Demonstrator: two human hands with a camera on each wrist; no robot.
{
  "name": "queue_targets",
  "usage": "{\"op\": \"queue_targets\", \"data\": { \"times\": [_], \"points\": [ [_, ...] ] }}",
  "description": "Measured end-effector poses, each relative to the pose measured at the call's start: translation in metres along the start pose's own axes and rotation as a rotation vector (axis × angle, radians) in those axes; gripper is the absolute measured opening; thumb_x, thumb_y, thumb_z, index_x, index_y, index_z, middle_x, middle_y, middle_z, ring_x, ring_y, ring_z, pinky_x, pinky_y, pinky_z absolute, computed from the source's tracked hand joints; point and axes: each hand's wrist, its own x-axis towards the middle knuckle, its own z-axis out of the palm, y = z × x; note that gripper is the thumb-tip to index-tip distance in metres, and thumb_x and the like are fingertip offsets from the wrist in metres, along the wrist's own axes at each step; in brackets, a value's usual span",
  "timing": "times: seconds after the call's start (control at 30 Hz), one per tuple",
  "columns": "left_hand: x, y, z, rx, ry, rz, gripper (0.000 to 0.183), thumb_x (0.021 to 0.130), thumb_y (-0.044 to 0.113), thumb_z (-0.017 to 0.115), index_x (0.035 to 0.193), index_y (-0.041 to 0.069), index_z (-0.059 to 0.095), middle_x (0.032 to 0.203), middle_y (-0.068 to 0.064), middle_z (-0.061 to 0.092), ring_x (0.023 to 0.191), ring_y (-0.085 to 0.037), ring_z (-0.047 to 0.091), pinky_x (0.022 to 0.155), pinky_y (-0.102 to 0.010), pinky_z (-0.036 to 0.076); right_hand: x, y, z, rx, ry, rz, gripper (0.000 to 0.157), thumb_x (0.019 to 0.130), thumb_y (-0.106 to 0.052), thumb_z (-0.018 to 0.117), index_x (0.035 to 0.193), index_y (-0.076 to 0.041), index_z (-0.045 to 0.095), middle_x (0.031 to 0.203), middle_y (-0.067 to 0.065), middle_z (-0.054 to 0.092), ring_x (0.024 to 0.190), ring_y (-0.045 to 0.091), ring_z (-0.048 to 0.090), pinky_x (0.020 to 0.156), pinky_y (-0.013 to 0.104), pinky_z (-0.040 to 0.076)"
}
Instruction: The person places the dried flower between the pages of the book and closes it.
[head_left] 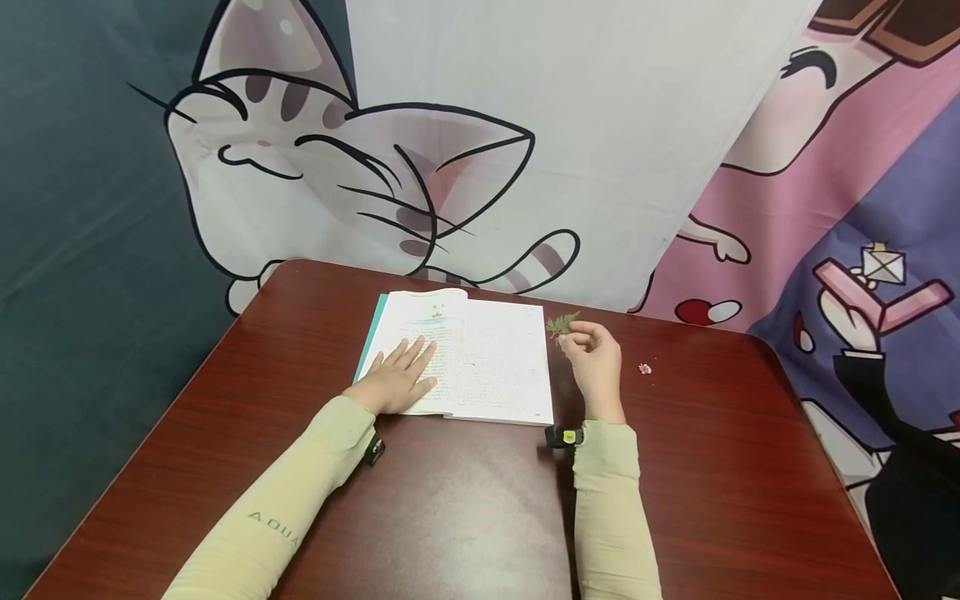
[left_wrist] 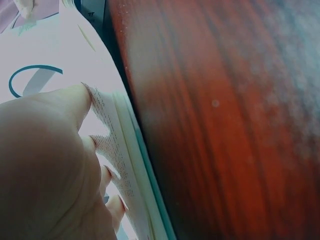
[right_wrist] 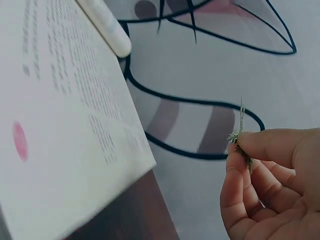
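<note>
Two hands are at work: your left hand (head_left: 393, 385) lies flat, fingers spread, on the left page of the open book (head_left: 504, 362) mid-frame, while your right hand (head_left: 597, 367) pinches a fern sprig (head_left: 560, 324) between thumb and fingers, just right of the book's upper-right corner. You appear to be steadying the pages while handling the sprig; the next move seems to call for a light pinch and a steady left palm. In the head view the sprig's long axis slants from lower left to upper right; the right wrist view shows it thin and nearly upright. Which end is the tip, you cannot tell for certain.
</note>
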Motion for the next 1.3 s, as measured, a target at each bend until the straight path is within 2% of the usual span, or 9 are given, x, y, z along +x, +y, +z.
{"op": "queue_targets", "data": {
  "times": [0.23,0.37,0.57,0.73,1.07,1.3],
  "points": [
    [0.003,-0.002,0.002,-0.006,0.001,-0.001,0.068,0.11,0.045,0.031,0.164,0.011,0.007,0.17,-0.013,0.001,0.155,-0.037,-0.002,0.12,-0.064,0.002,-0.005,-0.005,0.02,-0.007,-0.053,-0.055,0.024,0.091,-0.004,0.071,0.114,0.002,0.07,0.093,0.014,0.072,0.076,0.014,0.061,0.065,0.016,0.05],
    [0.003,-0.004,0.003,-0.014,-0.001,0.003,0.068,0.109,0.044,0.031,0.164,0.011,0.007,0.17,-0.013,0.001,0.155,-0.037,-0.003,0.12,-0.063,0.002,-0.009,-0.005,0.029,-0.022,-0.096,-0.051,0.022,0.092,-0.004,0.068,0.114,0.001,0.07,0.094,0.013,0.071,0.08,0.018,0.059,0.067,0.021,0.047],
    [0.006,-0.007,0.006,-0.015,-0.002,0.001,0.069,0.109,0.048,0.03,0.165,0.014,0.005,0.171,-0.01,-0.001,0.156,-0.035,-0.004,0.121,-0.063,0.001,-0.014,-0.005,0.041,-0.074,-0.148,-0.059,0.018,0.092,-0.003,0.069,0.11,-0.003,0.071,0.095,0.013,0.071,0.084,0.022,0.061,0.073,0.028,0.048],
    [0.003,-0.004,0.003,-0.017,-0.004,0.004,0.069,0.109,0.045,0.03,0.164,0.012,0.007,0.17,-0.012,0.001,0.156,-0.036,-0.003,0.12,-0.063,0.001,-0.017,-0.004,0.049,-0.112,-0.195,-0.077,0.016,0.092,-0.003,0.07,0.107,-0.004,0.072,0.097,0.014,0.072,0.088,0.026,0.064,0.077,0.031,0.049],
    [0.01,-0.011,0.01,-0.02,0.003,0.001,0.07,0.108,0.049,0.029,0.165,0.016,0.004,0.171,-0.008,-0.002,0.156,-0.034,-0.005,0.121,-0.063,0.001,-0.02,0.002,0.059,-0.192,-0.298,-0.087,0.014,0.094,-0.003,0.065,0.106,-0.004,0.073,0.097,0.011,0.07,0.09,0.027,0.064,0.08,0.04,0.052],
    [0.01,-0.012,0.011,-0.038,0.014,0.009,0.07,0.108,0.05,0.03,0.165,0.016,0.006,0.171,-0.009,-0.001,0.156,-0.034,-0.005,0.12,-0.064,0.0,-0.023,0.008,0.067,-0.25,-0.292,-0.067,0.012,0.093,-0.004,0.068,0.103,-0.007,0.074,0.091,0.006,0.069,0.086,0.023,0.063,0.078,0.038,0.05]
  ]
}}
